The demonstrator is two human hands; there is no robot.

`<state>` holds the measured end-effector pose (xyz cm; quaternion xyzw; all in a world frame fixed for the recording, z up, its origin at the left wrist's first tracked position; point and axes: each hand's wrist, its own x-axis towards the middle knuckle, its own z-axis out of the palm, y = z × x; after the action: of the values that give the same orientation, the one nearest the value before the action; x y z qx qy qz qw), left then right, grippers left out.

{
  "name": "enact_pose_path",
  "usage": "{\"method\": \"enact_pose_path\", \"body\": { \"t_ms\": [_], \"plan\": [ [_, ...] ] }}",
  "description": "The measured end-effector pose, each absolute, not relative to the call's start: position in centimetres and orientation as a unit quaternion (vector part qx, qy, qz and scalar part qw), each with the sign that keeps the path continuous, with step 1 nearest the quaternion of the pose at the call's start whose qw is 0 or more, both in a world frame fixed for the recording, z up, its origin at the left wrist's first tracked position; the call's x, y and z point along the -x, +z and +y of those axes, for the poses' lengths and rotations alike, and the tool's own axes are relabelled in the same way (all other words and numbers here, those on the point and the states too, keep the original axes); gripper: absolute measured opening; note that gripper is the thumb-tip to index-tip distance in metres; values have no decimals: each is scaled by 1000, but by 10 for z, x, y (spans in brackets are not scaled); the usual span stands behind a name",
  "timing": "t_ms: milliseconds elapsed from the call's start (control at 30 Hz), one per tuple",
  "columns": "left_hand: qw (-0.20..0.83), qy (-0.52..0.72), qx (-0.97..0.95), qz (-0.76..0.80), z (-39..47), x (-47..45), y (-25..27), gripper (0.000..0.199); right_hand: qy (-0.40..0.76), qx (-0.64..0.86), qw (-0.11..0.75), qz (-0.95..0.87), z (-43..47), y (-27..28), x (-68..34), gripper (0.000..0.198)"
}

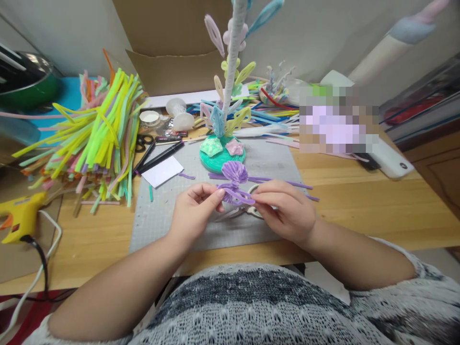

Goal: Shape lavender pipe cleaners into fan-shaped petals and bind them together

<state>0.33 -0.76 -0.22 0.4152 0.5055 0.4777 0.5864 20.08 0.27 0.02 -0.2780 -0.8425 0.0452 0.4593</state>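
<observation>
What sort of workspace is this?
Probably a handicraft work area, possibly at home: there's a large bundle of thin, multicoloured fuzzy stems, a yellow pistol-shaped glue gun and a flat grey mat with grid lines.

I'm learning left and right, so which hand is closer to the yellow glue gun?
Left. The left hand is to the right of the glue gun, not touching it; the right hand is farther right, past the purple craft.
</observation>
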Motion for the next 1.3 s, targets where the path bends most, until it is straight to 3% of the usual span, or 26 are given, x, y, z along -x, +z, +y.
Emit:
{"method": "enact_pose_path", "body": {
  "t_ms": [233, 333, 433, 567, 633, 733, 867, 1033, 1300],
  "plan": [
    [636, 462, -409, 463, -11, -7, 0, 18, 6, 270, 445, -854, 4, -2, -202, 19],
    [646, 467, -385, 466, -7, -4, -2, 18, 79, 281, 507, -811, 3, -4, -201, 24],
    [704, 446, -337, 437, -2, -1, -4, 24, 225, 341, 575, -709, 7, -8, -200, 16],
    [816, 353, -279, 364, 0, -1, -5, 32, 415, 372, 440, -704, 15, -19, -195, 12],
    [844, 315, -260, 347, -1, -2, -6, 30, 451, 343, 425, -706, 16, -25, -192, 30],
    [864, 285, -237, 341, -5, -3, -8, 29, 480, 286, 414, -718, 14, -28, -188, 22],
    [872, 260, -240, 337, -7, -1, -7, 31, 313, 274, 466, -781, 13, -25, -192, 10],
    [859, 294, -273, 317, -7, 2, -2, 30, 50, 233, 439, -866, 22, -17, -205, 9],
    [829, 328, -310, 329, -6, 5, 5, 26, -62, 296, 399, -866, 40, -15, -220, 11]
  ]
}}
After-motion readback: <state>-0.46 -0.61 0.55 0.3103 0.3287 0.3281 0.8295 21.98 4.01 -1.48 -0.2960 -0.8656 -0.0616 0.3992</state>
